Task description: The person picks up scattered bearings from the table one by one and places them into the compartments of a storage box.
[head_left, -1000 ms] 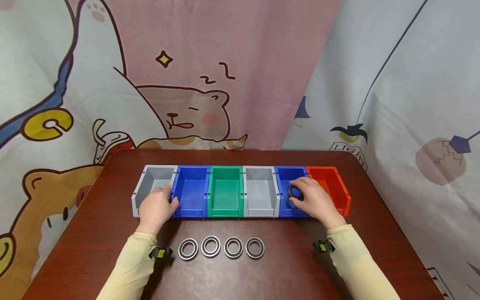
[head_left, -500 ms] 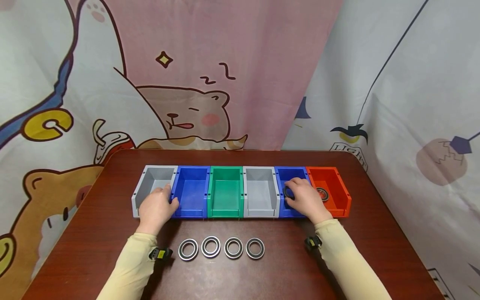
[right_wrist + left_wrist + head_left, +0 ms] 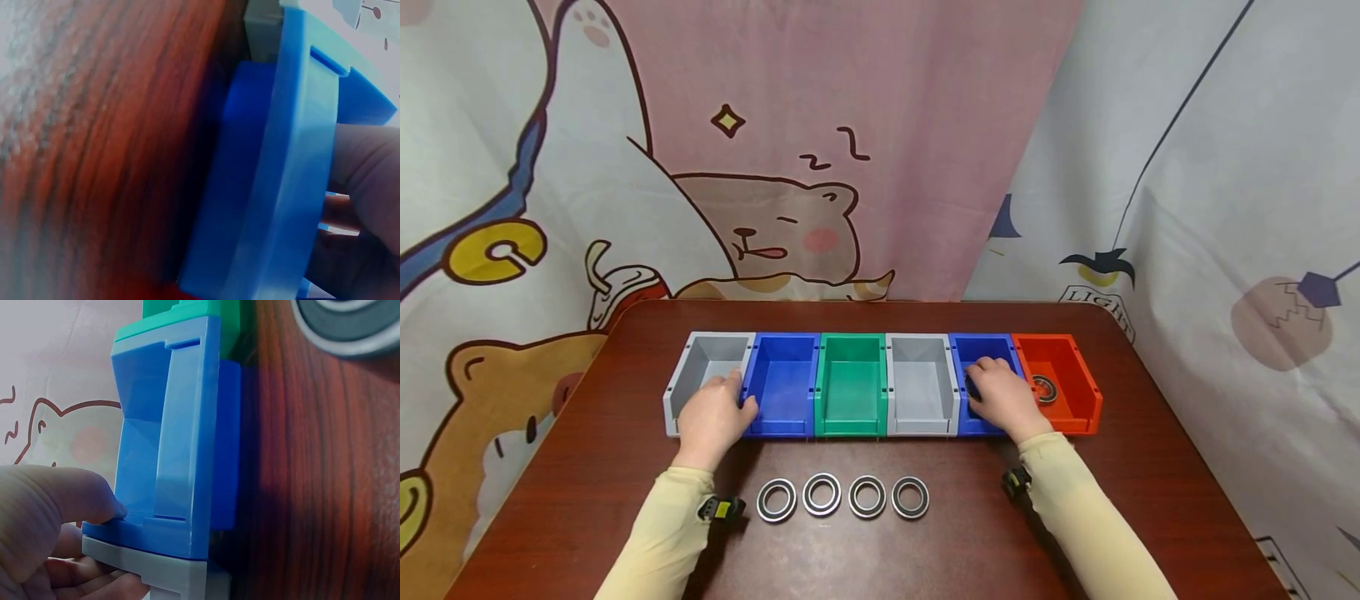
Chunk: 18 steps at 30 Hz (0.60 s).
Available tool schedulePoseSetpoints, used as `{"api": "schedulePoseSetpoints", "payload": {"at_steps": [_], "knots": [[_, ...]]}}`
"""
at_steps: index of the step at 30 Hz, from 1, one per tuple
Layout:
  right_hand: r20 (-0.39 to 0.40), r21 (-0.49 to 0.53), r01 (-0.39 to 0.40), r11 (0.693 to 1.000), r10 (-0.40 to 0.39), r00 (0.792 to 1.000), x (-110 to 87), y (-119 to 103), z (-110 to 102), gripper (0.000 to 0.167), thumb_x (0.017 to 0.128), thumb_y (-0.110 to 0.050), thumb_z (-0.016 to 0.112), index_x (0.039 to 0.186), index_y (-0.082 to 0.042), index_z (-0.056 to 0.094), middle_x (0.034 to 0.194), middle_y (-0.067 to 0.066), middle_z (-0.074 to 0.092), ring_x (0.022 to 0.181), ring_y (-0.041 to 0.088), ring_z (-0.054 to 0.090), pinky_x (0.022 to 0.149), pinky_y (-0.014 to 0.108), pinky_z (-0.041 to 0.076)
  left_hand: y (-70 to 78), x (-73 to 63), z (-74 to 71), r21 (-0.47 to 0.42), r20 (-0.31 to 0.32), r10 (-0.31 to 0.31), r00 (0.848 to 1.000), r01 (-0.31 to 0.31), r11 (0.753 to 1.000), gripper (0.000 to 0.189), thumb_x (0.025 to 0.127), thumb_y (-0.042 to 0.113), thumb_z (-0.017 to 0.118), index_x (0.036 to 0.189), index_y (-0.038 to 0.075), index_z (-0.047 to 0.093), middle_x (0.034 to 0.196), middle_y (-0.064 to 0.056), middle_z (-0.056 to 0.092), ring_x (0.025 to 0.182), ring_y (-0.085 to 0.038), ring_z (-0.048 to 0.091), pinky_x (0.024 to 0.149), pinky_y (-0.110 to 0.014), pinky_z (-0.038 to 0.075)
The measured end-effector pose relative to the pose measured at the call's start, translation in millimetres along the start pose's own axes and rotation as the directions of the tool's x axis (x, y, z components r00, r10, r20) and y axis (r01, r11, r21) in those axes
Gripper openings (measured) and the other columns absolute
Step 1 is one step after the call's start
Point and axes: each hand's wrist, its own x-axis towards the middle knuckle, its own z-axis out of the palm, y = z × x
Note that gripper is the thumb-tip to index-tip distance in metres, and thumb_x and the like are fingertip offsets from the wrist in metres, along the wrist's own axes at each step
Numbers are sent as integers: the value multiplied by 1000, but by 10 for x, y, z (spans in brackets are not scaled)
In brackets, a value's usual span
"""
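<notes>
My left hand [image 3: 713, 417] grips the shared wall between the left grey bin [image 3: 672, 400] and the left blue bin [image 3: 782, 383]. In the left wrist view its thumb lies inside the blue bin [image 3: 140, 444], with the other fingers on the grey bin's side [image 3: 169, 575]. My right hand [image 3: 1002, 396] reaches down into the right blue bin [image 3: 981, 343], fingers curled about a ball bearing [image 3: 972, 387]. Only a dark sliver of that bearing shows past the fingers; the right wrist view hides it behind the blue bin's front [image 3: 281, 187].
Between the blue bins stand a green bin [image 3: 853, 379] and another grey bin [image 3: 922, 383]. A red bin [image 3: 1086, 400] at the right end holds one bearing [image 3: 1045, 389]. Several bearings [image 3: 867, 497] lie in a row on the brown table [image 3: 970, 550] in front.
My right hand has moved left and lower into the right blue bin with its bearing, uncovering the bearing in the red bin. My left hand stays where it was.
</notes>
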Motion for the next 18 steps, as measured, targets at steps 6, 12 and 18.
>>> {"api": "schedulePoseSetpoints", "payload": {"at_steps": [6, 12, 18], "knots": [[43, 4, -18, 1000, 17, 999, 11, -13, 47, 41, 81, -18, 80, 114, 4, 67, 107, 20, 63, 97, 37, 57, 86, 51, 52, 3, -8, -8, 1, -18, 10, 1000, -10, 1000, 49, 82, 16, 69, 122, -11, 61, 95, -29, 64, 77, -44, 64, 60, -55, 50], [58, 27, -34, 999, 32, 998, 15, -11, 80, 44, 82, -16, 79, 118, 5, 66, 111, 23, 62, 101, 39, 57, 89, 52, 50, 2, -11, -12, -3, -20, 14, 1000, -14, 1000, 49, 82, 16, 68, 122, -11, 61, 95, -29, 64, 78, -44, 64, 60, -55, 50], [81, 55, -64, 996, 59, 995, 35, -16, 99, 46, 83, -15, 78, 121, 7, 64, 115, 25, 61, 105, 41, 57, 92, 53, 49, 3, -10, -18, -6, -6, 10, 1000, -10, 1000, 50, 83, 16, 68, 124, -12, 60, 98, -30, 64, 79, -44, 64, 62, -56, 51]]}}
